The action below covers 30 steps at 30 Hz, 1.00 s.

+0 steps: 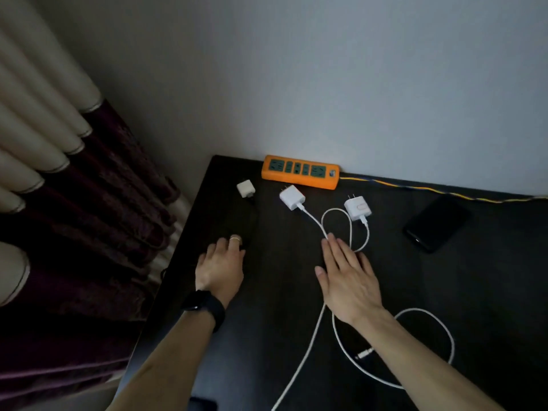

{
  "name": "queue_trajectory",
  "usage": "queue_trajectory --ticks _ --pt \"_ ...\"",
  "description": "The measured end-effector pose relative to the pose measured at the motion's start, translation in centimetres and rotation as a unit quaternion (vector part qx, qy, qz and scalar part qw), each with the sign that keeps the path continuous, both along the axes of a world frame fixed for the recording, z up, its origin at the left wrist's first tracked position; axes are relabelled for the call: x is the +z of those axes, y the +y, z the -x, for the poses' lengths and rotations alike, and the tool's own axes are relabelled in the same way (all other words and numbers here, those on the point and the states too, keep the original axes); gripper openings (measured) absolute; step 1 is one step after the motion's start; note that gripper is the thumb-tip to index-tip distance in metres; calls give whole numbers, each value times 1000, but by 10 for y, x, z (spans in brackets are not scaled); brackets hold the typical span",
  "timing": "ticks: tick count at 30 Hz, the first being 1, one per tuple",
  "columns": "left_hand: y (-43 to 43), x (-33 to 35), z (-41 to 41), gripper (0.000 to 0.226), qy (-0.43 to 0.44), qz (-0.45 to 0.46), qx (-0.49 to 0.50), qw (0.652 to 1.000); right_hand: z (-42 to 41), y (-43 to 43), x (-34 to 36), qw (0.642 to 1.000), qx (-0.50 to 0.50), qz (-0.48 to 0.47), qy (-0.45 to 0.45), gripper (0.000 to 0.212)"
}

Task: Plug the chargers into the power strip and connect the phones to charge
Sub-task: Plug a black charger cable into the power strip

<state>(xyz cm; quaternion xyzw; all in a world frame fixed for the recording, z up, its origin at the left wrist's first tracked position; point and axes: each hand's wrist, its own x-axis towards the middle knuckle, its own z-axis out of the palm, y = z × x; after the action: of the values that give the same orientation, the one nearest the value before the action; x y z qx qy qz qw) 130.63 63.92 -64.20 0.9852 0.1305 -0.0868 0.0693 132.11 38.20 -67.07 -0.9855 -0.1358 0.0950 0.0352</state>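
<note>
An orange power strip [300, 171] with green sockets lies against the wall, nothing plugged in. Three white chargers lie in front of it: a small cube [245, 188] with a dark cable, a middle one [292, 197] and a right one [357, 207], both with white cables [299, 364]. A black phone [436, 222] lies to the right. Another dark phone [363, 355] sits under my right forearm. My left hand [221, 266] rests on the table, fingers curled, below the cube charger. My right hand [347, 275] lies flat, fingers spread, over the white cables.
The dark table [474, 292] stands in a corner against a white wall. Cream and purple curtains [74, 203] hang at the left. The strip's yellow-blue cord [444, 192] runs right along the wall. A black watch [204, 307] is on my left wrist.
</note>
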Motion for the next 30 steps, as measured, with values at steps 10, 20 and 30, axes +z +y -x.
queue_trajectory --ticks 10,20,30 --pt "17 89 57 26 -120 162 64 977 36 -36 51 983 -153 61 85 80" --pt "17 164 192 18 -148 200 41 968 130 141 157 645 -331 -477 496 44" --pt "73 189 390 21 -105 208 80 969 227 218 174 576 -454 -536 418 13"
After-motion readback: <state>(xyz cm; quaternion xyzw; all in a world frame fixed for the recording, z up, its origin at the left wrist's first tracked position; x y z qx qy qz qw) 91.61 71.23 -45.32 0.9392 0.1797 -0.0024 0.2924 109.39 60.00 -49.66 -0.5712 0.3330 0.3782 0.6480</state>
